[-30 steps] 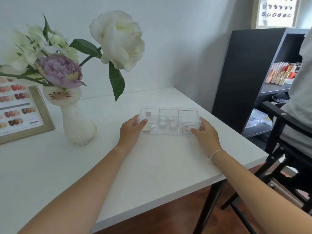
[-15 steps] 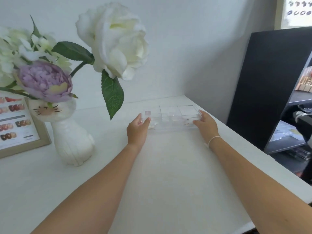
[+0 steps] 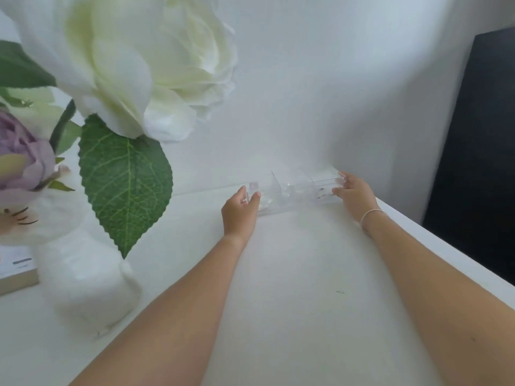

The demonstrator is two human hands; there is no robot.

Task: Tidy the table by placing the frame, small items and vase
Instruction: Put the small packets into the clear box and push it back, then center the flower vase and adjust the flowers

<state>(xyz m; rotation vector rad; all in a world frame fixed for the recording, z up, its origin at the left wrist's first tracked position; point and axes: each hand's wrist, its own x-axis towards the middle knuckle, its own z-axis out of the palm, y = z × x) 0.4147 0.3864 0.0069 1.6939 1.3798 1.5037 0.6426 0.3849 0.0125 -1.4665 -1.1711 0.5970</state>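
Nearest to you, at the left, stands the white cat-faced vase (image 3: 83, 288) with its big cream rose (image 3: 139, 65), a green leaf (image 3: 125, 185) and a purple flower (image 3: 19, 160); they fill much of the view and are blurred. Just behind the vase, at the left edge, you can see only a corner of the frame (image 3: 16, 277), lying or leaning on the white table (image 3: 292, 302) — which of the two I cannot tell. Your two forearms reach forward over the bare middle of the table. Farther on, close to the wall (image 3: 334, 93), is the clear divided box (image 3: 295, 190) with the small items inside; they are too small to name. Your left hand (image 3: 239, 213) holds its left end, thumb in front and fingers curled at the side, and your right hand (image 3: 354, 193) holds the right end in the same way, so both hands grip the box. It seems to rest on the table near the back corner, beside the dark cabinet (image 3: 479, 162). In my judgement the box is almost placed: you need only to let it go. The vase and the frame appear to wait for their final places — this part is left, as far as one can see.
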